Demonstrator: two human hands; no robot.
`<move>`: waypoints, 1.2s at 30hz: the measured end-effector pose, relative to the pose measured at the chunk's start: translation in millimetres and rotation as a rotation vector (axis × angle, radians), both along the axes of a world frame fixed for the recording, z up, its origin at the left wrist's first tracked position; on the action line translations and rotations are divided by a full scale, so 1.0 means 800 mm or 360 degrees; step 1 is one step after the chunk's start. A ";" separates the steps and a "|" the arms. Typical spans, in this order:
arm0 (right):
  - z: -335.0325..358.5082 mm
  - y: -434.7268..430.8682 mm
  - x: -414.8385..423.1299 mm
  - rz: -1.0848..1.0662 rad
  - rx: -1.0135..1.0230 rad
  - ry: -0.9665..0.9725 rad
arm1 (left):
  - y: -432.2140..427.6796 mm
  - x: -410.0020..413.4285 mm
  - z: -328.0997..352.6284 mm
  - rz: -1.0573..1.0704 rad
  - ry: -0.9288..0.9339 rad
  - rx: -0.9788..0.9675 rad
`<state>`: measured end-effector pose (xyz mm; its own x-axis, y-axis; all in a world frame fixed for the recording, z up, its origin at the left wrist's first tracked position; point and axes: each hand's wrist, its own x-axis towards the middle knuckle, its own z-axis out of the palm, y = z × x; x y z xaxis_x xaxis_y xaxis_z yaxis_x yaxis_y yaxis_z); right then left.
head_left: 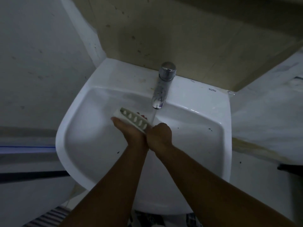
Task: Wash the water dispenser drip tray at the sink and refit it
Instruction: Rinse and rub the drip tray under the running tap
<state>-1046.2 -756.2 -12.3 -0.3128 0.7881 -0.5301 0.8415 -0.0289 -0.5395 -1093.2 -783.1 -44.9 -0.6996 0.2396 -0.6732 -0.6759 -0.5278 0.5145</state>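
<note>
White sink (205,102), tap (161,89) running: I hold the tray (136,119) over mid-basin, long axis slanting from back left toward me. Under it my left hand (131,133) cradles the side, finger curl hidden; my right hand (159,136), fingers curled, clamps the near end beside the stream (153,115).

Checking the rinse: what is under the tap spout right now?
Running water falls from the tap just beside the right end of the drip tray, towards the right hand. Where it lands is hidden by that hand.
</note>
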 end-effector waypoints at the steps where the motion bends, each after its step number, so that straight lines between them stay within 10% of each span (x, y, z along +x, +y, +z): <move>1: 0.001 -0.002 0.003 0.0125 0.0104 -0.0024 | 0.001 -0.003 0.000 -0.0009 0.0010 -0.0003; 5: -0.002 -0.004 0.013 0.0478 0.0548 0.0010 | -0.002 -0.010 0.000 0.0011 -0.0061 0.0107; 14: -0.009 -0.005 0.022 0.0018 0.0628 0.0374 | 0.009 -0.002 -0.020 -0.0022 -0.0145 0.0328; 29: 0.009 0.020 0.046 0.1073 0.0711 -0.0238 | 0.005 0.014 -0.032 -0.0527 -0.0449 0.0151; 36: 0.005 0.030 0.046 0.0883 0.0738 -0.0017 | -0.003 0.003 -0.035 -0.0670 -0.0524 0.0089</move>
<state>-1009.1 -732.5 -8.4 -0.7287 0.6594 -0.1848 0.6711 0.6339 -0.3845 -1091.1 -785.1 -73.0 -0.2893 0.4955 -0.8190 -0.9558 -0.1967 0.2186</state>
